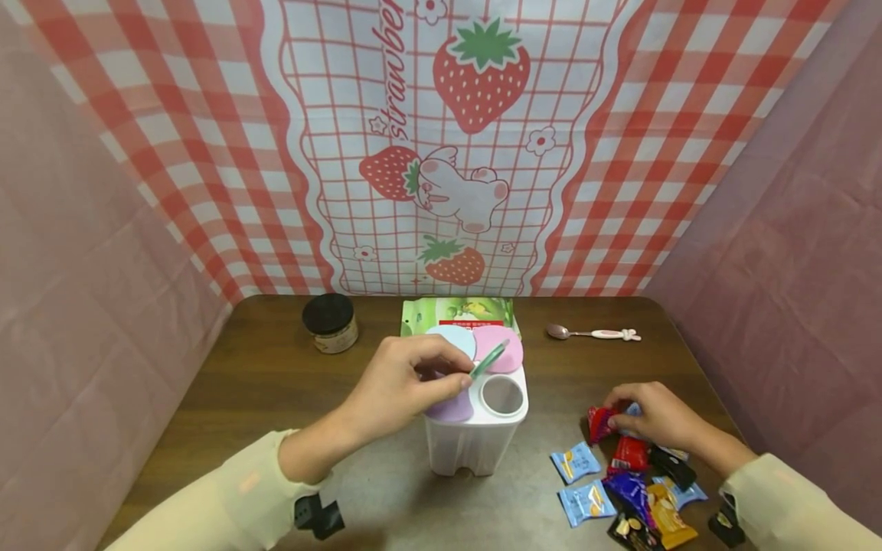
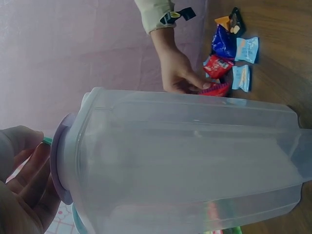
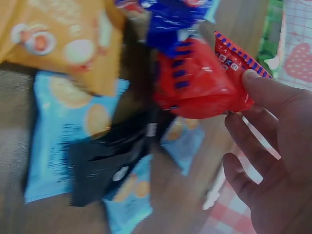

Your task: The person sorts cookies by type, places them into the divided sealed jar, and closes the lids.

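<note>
A clear box (image 1: 472,451) with a white top stands mid-table. Blue (image 1: 451,337), pink (image 1: 506,353) and purple (image 1: 451,409) lids lie on its top, while the round front-right opening (image 1: 502,396) is uncovered. My left hand (image 1: 403,379) pinches a green lid (image 1: 490,359) by its edge, tilted above the box top. To the right, my right hand (image 1: 651,417) pinches a red snack packet (image 3: 237,73) between thumb and fingers at the edge of the snack pile. Another red packet (image 3: 195,80) lies against it.
Blue packets (image 1: 586,503), a yellow packet (image 1: 668,520), a purple-blue packet (image 1: 628,490) and black packets (image 1: 674,467) lie at the front right. A black-lidded jar (image 1: 331,325) stands at the back left, a green bag (image 1: 420,312) behind the box, and a spoon (image 1: 592,334) at the back right.
</note>
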{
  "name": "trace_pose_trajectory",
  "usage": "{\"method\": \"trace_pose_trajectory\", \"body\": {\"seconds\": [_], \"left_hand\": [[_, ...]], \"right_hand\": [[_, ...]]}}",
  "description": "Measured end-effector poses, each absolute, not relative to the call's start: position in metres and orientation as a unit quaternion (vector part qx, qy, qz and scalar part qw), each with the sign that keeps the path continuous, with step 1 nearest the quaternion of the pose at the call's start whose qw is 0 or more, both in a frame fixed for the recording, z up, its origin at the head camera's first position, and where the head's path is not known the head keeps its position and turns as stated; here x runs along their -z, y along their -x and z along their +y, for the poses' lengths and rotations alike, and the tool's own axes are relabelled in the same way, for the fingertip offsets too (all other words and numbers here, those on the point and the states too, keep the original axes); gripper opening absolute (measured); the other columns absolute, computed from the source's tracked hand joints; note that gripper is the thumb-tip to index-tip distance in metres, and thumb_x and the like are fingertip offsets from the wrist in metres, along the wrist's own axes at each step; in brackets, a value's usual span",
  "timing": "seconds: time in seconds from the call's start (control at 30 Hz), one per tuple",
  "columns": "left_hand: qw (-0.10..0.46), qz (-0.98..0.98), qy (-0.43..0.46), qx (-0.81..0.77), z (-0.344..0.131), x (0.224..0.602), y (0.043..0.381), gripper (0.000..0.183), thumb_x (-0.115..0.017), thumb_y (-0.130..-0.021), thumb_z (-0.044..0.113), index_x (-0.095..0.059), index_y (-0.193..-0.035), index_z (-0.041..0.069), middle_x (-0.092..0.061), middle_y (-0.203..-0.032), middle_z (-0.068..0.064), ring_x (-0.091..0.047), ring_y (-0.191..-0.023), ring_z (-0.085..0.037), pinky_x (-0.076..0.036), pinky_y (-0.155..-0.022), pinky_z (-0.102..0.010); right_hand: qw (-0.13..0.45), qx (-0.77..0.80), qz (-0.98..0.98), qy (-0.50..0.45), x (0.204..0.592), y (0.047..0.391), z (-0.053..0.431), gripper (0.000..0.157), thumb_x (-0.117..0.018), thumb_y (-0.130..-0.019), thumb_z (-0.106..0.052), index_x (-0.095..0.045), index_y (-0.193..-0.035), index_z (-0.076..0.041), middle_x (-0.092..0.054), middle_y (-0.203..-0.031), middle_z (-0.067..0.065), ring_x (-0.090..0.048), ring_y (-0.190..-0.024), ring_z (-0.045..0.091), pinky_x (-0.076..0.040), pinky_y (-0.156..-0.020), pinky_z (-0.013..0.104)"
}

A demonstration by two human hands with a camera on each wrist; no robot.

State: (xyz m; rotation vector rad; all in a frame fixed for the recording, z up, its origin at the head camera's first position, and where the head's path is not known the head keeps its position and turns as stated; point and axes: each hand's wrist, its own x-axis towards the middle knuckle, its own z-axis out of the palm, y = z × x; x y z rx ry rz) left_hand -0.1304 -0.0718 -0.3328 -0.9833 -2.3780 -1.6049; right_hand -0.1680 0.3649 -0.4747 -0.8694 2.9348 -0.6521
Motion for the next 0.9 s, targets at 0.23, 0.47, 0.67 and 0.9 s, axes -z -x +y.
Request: {"method": "trace_pose_trajectory", "body": {"seconds": [0.23, 0.47, 0.67, 0.9], "left_hand": [[0.057, -0.78, 0.327, 0.53, -0.072, 0.333, 0.131, 0.009, -0.08, -0.087, 0.009, -0.079, -0.095, 0.013, -0.077, -0.09, 0.003, -0.07, -0.081, -0.006, -0.061, -0.069, -0.025], [0.062, -0.78, 0.328, 0.529, -0.073, 0.334, 0.131, 0.009, -0.08, -0.087, 0.008, -0.079, -0.095, 0.012, -0.077, -0.089, 0.003, -0.07, -0.081, -0.006, -0.061, -0.069, -0.025], [0.066, -0.78, 0.328, 0.529, -0.073, 0.334, 0.132, 0.009, -0.08, -0.087, 0.007, -0.079, -0.094, 0.012, -0.077, -0.089, 0.004, -0.07, -0.08, -0.006, -0.061, -0.069, -0.025], [0.067, -0.781, 0.325, 0.529, -0.074, 0.334, 0.132, 0.009, -0.081, -0.087, 0.008, -0.079, -0.095, 0.012, -0.077, -0.089, 0.003, -0.07, -0.08, -0.006, -0.061, -0.069, -0.025]], "right_hand": [[-0.04, 0.256, 0.93, 0.262, 0.446, 0.169, 0.347, 0.022, -0.086, -0.082, -0.014, -0.074, -0.095, -0.026, -0.073, -0.091, -0.016, -0.066, -0.084, -0.002, -0.058, -0.066, 0.027], [-0.083, 0.314, 0.897, 0.299, 0.403, 0.167, 0.32, 0.028, -0.083, -0.084, -0.005, -0.074, -0.098, -0.027, -0.075, -0.094, -0.012, -0.069, -0.083, 0.0, -0.059, -0.064, 0.023], [-0.091, 0.354, 0.876, 0.316, 0.362, 0.159, 0.297, 0.03, -0.082, -0.085, -0.003, -0.074, -0.102, -0.026, -0.074, -0.093, -0.011, -0.069, -0.079, 0.005, -0.058, -0.067, 0.02], [-0.068, 0.435, 0.821, 0.365, 0.331, 0.148, 0.27, 0.045, -0.078, -0.083, 0.011, -0.072, -0.12, -0.013, -0.075, -0.11, -0.004, -0.072, -0.093, 0.009, -0.06, -0.074, 0.021]]}}
